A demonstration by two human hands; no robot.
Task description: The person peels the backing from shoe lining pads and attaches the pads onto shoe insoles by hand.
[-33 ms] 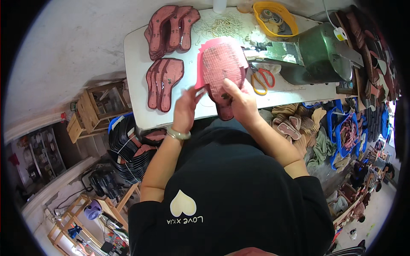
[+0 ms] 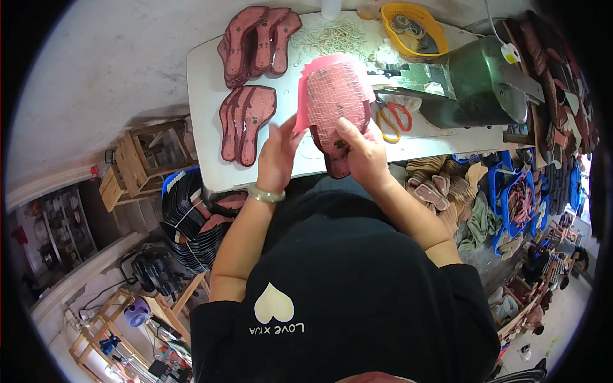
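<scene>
My right hand (image 2: 366,152) holds a pink insole with a dark rim (image 2: 339,165) above the table, thumb on top and fingers beneath. Over its wide end lies a pink sheet covered with white mesh (image 2: 334,89), whose plain pink border sticks out at the left and top. My left hand (image 2: 277,156), with a pale bangle at the wrist, is at the sheet's left edge. Its fingers are stretched out and partly hidden by the sheet. To the left, pink insoles lie in two overlapping groups, one farther back (image 2: 246,41) and one nearer (image 2: 255,112).
A white table (image 2: 211,143) bears loose pale bands (image 2: 332,39), a yellow basket (image 2: 435,29) with rolls of tape, a green machine (image 2: 476,83) and orange-and-red-handled scissors (image 2: 389,127). Bundled black soles (image 2: 185,217) stand at lower left; cut pieces (image 2: 434,185) are piled at right.
My left hand has moved slightly up and right against the pink sheet's edge, and its fingers have straightened. The insole in my right hand has shifted very little.
</scene>
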